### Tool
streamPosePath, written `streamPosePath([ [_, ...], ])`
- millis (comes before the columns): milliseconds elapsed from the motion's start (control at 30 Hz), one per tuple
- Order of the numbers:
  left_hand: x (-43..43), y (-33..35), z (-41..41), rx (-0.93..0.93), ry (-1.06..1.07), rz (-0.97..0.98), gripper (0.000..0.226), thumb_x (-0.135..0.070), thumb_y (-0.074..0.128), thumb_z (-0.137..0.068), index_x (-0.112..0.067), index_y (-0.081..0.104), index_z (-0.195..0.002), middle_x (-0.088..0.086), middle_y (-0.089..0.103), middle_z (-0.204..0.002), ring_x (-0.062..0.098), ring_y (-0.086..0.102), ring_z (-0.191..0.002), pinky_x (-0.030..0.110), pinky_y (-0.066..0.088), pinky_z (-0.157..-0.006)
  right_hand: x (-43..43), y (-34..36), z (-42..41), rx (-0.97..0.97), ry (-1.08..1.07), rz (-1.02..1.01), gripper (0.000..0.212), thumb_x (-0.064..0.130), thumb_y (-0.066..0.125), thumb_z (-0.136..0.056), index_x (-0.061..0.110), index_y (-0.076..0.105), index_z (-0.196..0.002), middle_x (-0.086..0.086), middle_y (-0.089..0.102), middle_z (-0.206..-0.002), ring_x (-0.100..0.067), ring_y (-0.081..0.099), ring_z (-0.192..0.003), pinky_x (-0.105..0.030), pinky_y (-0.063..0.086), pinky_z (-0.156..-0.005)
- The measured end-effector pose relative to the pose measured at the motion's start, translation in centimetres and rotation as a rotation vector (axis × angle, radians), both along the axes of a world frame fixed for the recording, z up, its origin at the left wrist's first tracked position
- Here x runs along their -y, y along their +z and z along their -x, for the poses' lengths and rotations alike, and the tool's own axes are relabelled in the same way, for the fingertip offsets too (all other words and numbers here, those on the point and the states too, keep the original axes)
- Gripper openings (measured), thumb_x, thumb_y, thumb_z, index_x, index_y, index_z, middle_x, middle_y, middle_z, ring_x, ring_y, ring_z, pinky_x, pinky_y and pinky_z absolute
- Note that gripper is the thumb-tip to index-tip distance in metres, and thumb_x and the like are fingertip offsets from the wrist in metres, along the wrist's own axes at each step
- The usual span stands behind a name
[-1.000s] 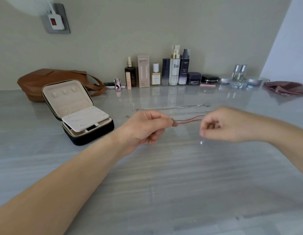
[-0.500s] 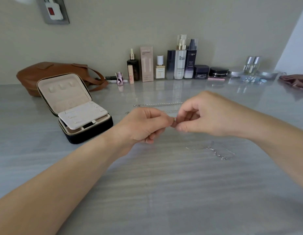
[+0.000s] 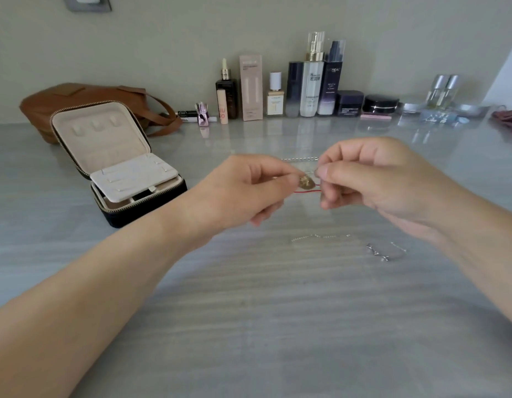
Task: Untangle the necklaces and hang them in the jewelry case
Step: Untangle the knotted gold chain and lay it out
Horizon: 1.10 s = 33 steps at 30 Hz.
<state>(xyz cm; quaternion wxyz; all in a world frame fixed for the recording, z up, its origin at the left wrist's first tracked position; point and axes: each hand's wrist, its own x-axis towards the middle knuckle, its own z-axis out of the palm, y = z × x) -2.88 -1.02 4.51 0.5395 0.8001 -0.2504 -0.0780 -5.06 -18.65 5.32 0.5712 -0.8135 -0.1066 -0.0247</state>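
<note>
Left hand (image 3: 243,191), right hand (image 3: 378,179) parted, baring pendant (image 3: 307,183) on red cord (image 3: 308,191).

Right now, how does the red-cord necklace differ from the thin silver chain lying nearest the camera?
The red-cord necklace is held up, pinched by the left hand and right hand; the silver chain lies untouched on the table. The necklace has a red cord and gold pendant; the chain is all silver. Both are outside the open case.

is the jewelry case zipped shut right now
No, the jewelry case sits on the table with its lid raised, and its cream inside is on show.
</note>
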Motion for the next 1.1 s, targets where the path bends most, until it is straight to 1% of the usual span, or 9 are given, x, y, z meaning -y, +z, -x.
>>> streamPosePath([
  [133, -0.1, 0.3, 0.3, -0.128, 0.000, -0.043, 0.022, -0.021, 0.053, -0.091, -0.024, 0.069, -0.076, -0.009, 0.065, -0.070, 0.008, 0.055, -0.060, 0.025, 0.048, -0.060, 0.0, 0.2, 0.2, -0.078, 0.017, -0.073, 0.020, 0.004, 0.051, -0.087, 0.010, 0.060, -0.070, 0.006, 0.028, -0.045, -0.008, 0.023, -0.040, -0.018, 0.020, -0.038],
  [233, -0.5, 0.6, 0.1, -0.204, 0.022, -0.082, 0.018, -0.025, 0.054, -0.090, -0.024, 0.068, -0.079, -0.016, 0.070, -0.089, 0.007, 0.061, -0.077, 0.031, 0.053, -0.071, 0.1, 0.2, 0.3, -0.072, 0.014, -0.073, 0.020, 0.006, 0.053, -0.086, 0.010, 0.063, -0.069, 0.006, 0.024, -0.043, -0.007, 0.017, -0.037, -0.017, 0.012, -0.039],
  [400, -1.3, 1.3, -0.2, -0.247, 0.086, -0.190, 0.024, -0.028, 0.054, -0.090, -0.024, 0.070, -0.072, -0.007, 0.068, -0.076, 0.008, 0.061, -0.064, 0.022, 0.047, -0.055, 0.0, 0.4, 0.5, -0.057, 0.027, -0.129, 0.015, 0.007, 0.056, -0.085, 0.008, 0.064, -0.072, 0.008, 0.022, -0.038, -0.006, 0.014, -0.033, -0.015, 0.010, -0.040],
  [533, -1.1, 1.3, -0.1, -0.077, 0.218, -0.381, 0.018, -0.031, 0.051, -0.091, -0.029, 0.067, -0.085, -0.010, 0.063, -0.090, 0.003, 0.057, -0.050, 0.016, 0.039, -0.044, -0.3, 0.5, 0.7, -0.046, 0.057, -0.126, 0.011, 0.012, 0.059, -0.081, 0.009, 0.065, -0.072, 0.009, 0.023, -0.037, -0.005, 0.014, -0.034, -0.014, 0.011, -0.038],
  [633, -0.9, 0.9, 0.0, 0.157, 0.241, -0.514, 0.018, -0.033, 0.046, -0.093, -0.035, 0.063, -0.096, -0.013, 0.065, -0.095, 0.004, 0.061, -0.058, 0.016, 0.040, -0.046, -0.7, 0.5, 0.8, -0.026, 0.072, -0.125, 0.013, 0.022, 0.061, -0.070, 0.010, 0.065, -0.070, 0.008, 0.022, -0.037, -0.005, 0.014, -0.034, -0.012, 0.013, -0.038],
  [700, -0.5, 1.0, 0.3, 0.141, 0.191, -0.336, 0.018, -0.032, 0.047, -0.094, -0.036, 0.064, -0.089, -0.018, 0.068, -0.085, 0.000, 0.060, -0.062, 0.014, 0.042, -0.054, -0.9, 0.4, 0.7, -0.010, 0.070, -0.112, 0.014, 0.022, 0.060, -0.071, 0.009, 0.064, -0.071, 0.009, 0.024, -0.035, -0.005, 0.015, -0.033, -0.012, 0.014, -0.036],
  [767, -0.2, 1.3, 0.6, -0.053, 0.072, -0.091, 0.021, -0.027, 0.047, -0.095, -0.030, 0.065, -0.086, -0.009, 0.072, -0.088, 0.004, 0.063, -0.076, 0.022, 0.046, -0.070, -1.0, 0.3, 0.7, 0.010, 0.055, -0.084, 0.012, 0.016, 0.058, -0.080, 0.007, 0.063, -0.073, 0.009, 0.030, -0.031, -0.004, 0.018, -0.031, -0.012, 0.016, -0.034],
  [833, -0.2, 1.3, 0.8, -0.195, -0.041, -0.003, 0.020, -0.025, 0.047, -0.094, -0.022, 0.065, -0.089, -0.005, 0.073, -0.081, 0.006, 0.066, -0.077, 0.025, 0.046, -0.075, -1.1, 0.4, 0.6, 0.032, 0.042, -0.062, 0.013, 0.014, 0.057, -0.084, 0.007, 0.062, -0.074, 0.008, 0.036, -0.031, -0.003, 0.020, -0.031, -0.013, 0.019, -0.033],
  [1100, -1.0, 1.3, 0.2, -0.336, -0.109, 0.037, 0.009, -0.014, 0.060, -0.082, -0.016, 0.068, -0.087, -0.005, 0.070, -0.072, 0.007, 0.065, -0.069, 0.016, 0.049, -0.061, -0.5, 0.4, 0.6, 0.099, 0.014, -0.006, 0.028, 0.041, 0.060, -0.063, 0.014, 0.063, -0.067, 0.011, 0.026, -0.036, -0.004, 0.020, -0.034, -0.014, 0.020, -0.035],
])
